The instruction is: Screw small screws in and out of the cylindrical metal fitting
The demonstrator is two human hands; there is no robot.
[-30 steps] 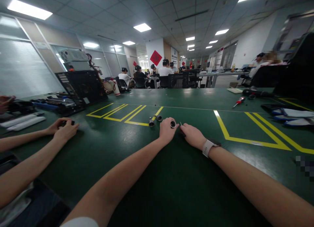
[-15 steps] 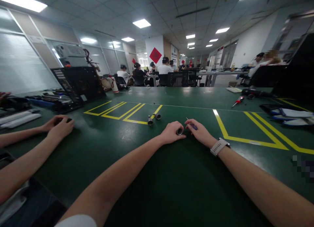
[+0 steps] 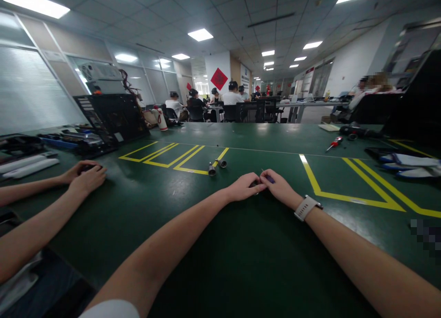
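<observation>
My left hand (image 3: 243, 187) is closed around a small round metal connector part (image 3: 255, 185), most of it covered by my fingers. My right hand (image 3: 281, 188), with a watch on its wrist, grips a small screwdriver with a purple handle (image 3: 270, 179); its thin tip points up and left. The fingertips of both hands meet just above the green table (image 3: 220, 244). Ahead and to the left, one metal connector (image 3: 212, 170) stands upright, and a second metal connector (image 3: 223, 163) lies tilted beside it on a yellow tape line.
At left, a co-worker's hands (image 3: 87, 176) hold something dark. A black computer case (image 3: 119, 118) stands behind them. A red screwdriver (image 3: 334, 144) lies at the right, near white-and-blue gloves (image 3: 413, 164). Yellow tape (image 3: 365, 200) marks the table. Several people sit farther back.
My left hand has turned, so the part's open end no longer faces me. My right hand has moved slightly left, and both hands' fingertips now touch.
</observation>
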